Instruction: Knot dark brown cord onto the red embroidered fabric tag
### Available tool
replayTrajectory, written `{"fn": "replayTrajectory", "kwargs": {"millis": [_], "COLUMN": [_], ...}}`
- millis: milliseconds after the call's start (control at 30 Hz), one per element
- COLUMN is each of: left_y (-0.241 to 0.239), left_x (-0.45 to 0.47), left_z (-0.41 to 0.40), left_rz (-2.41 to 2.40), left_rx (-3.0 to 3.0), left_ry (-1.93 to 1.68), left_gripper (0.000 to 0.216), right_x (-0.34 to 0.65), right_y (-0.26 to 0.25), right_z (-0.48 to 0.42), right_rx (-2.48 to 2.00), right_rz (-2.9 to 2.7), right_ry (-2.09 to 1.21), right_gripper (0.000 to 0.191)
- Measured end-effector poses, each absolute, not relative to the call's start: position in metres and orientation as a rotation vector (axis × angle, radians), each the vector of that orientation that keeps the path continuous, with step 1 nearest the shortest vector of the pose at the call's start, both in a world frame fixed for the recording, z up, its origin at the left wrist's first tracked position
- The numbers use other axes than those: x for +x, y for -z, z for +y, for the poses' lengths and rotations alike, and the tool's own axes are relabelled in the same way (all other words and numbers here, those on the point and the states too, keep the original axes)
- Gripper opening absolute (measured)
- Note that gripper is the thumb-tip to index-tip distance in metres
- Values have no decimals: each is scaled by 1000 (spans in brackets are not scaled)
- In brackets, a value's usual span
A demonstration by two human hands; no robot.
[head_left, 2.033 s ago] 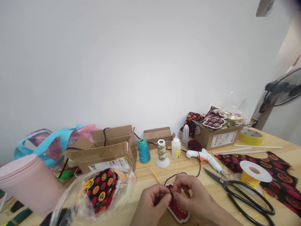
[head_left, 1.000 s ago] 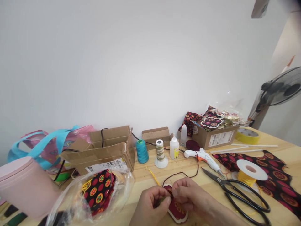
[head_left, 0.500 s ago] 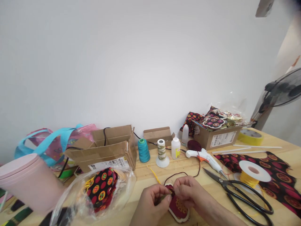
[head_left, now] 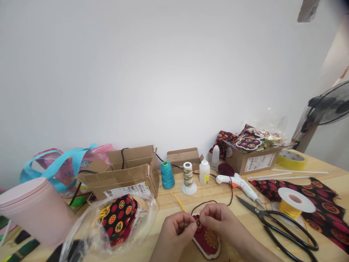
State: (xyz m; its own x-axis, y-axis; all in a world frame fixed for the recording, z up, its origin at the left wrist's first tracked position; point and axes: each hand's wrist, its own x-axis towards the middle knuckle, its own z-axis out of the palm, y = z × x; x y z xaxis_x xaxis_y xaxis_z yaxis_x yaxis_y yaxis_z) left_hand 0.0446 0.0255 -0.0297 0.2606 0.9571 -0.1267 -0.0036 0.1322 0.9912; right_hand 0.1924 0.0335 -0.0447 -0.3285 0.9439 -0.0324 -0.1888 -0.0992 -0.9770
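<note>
A small dark red ornament [head_left: 207,241] with gold print and a white edge lies on the wooden table [head_left: 169,198] near the bottom of the view. My left hand [head_left: 174,238] pinches at its top edge from the left. My right hand [head_left: 222,222] pinches the same spot from the right, fingers closed. A thin dark red cord [head_left: 215,201] loops from the ornament up towards the white glue gun [head_left: 237,182]. A short yellow thread [head_left: 178,202] lies just above my left hand.
Black scissors [head_left: 275,222] and a yellow thread reel [head_left: 293,204] on patterned cloth [head_left: 324,209] lie right. Teal spool [head_left: 167,175], gold spool [head_left: 188,176], glue bottle [head_left: 204,173] and cardboard boxes [head_left: 122,174] stand behind. A plastic bag of cloth [head_left: 114,220] and pink tub [head_left: 35,211] are left.
Both hands have stayed pinched at the ornament's top with only small finger shifts. The view has wobbled slightly.
</note>
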Motion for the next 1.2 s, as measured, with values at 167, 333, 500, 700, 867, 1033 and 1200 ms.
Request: {"fn": "replayTrajectory", "kwargs": {"millis": [167, 333, 500, 700, 867, 1033, 1200], "left_y": [26, 29, 34, 35, 39, 36, 29], "left_x": [44, 45, 44, 39, 36, 38, 42], "left_z": [26, 25, 25, 28, 33, 34, 26], "left_rz": [1035, 1020, 1099, 1085, 1061, 1101, 1099], "left_rx": [1119, 1160, 1138, 1033, 935, 1031, 1167], "left_ry": [-934, -915, -939, -946, -1014, -991, -938], "left_gripper": [25, 29, 32, 34, 35, 38, 33], "right_x": [195, 191, 194, 200, 200, 201, 197], "right_y": [48, 49, 42, 34, 30, 28, 30], "right_z": [35, 32, 30, 30, 32, 29, 25], "right_rx": [-906, -962, -866, -792, -998, -1074, -1056], "right_rz": [-1222, -1196, -971, -934, -1270, -1476, -1622], "right_ry": [-1642, -1557, -1714, -1707, -1435, -989, -987], "right_gripper": [31, 28, 20, 22, 39, 49, 21]}}
